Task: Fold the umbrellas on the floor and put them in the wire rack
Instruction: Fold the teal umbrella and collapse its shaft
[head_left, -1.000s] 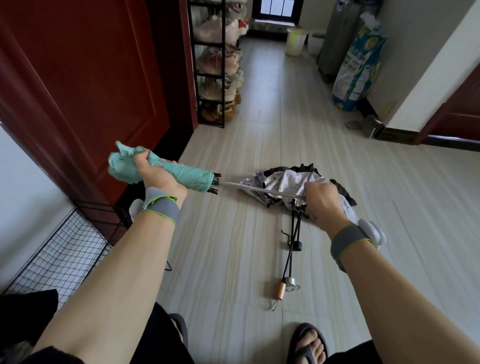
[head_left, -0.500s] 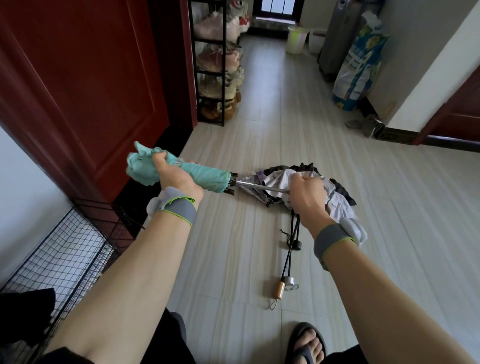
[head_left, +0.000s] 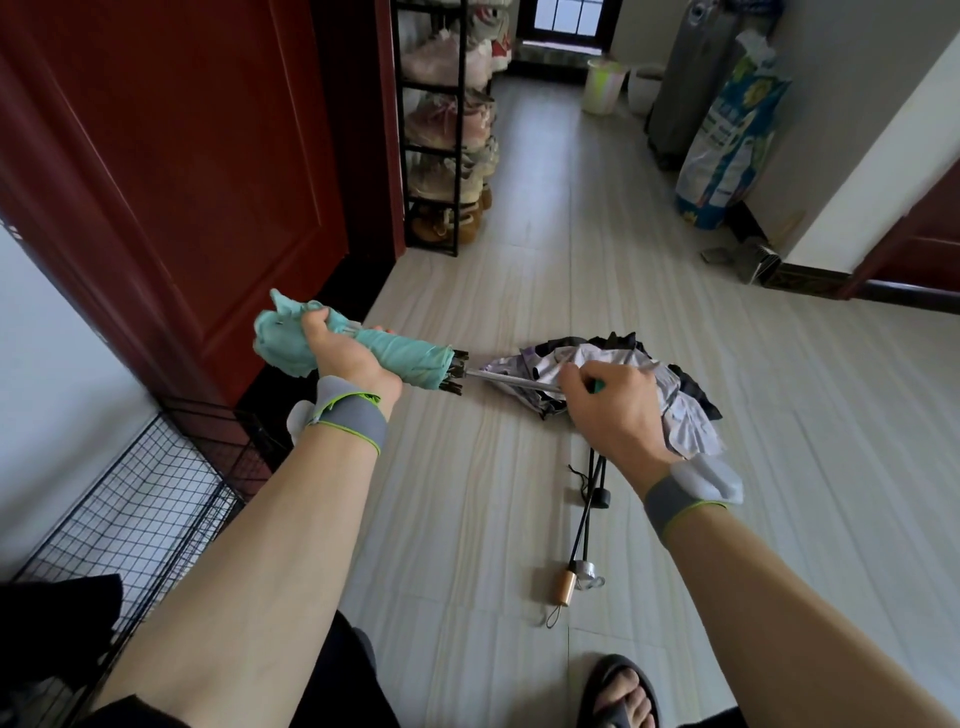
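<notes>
I hold a mint green umbrella (head_left: 410, 356) level above the floor. My left hand (head_left: 345, 356) grips its bunched canopy. My right hand (head_left: 610, 410) grips its green handle at the other end, and a short stretch of metal shaft (head_left: 511, 380) shows between the canopy and that hand. Under my right hand a second umbrella (head_left: 675, 395) with white, purple and black fabric lies loosely collapsed on the floor. Its black shaft runs toward me and ends in a wooden handle (head_left: 566, 587). The black wire rack (head_left: 130, 499) stands at the lower left by the wall.
A dark red door (head_left: 182, 156) stands on the left. Beyond it is a black shoe shelf (head_left: 447, 130) full of shoes. A printed sack (head_left: 727, 150), a grey cylinder and two buckets stand at the far right. My sandalled foot (head_left: 621, 693) is at the bottom.
My hands have come closer together, and the visible metal shaft of the green umbrella has become shorter. The umbrella on the floor has not moved.
</notes>
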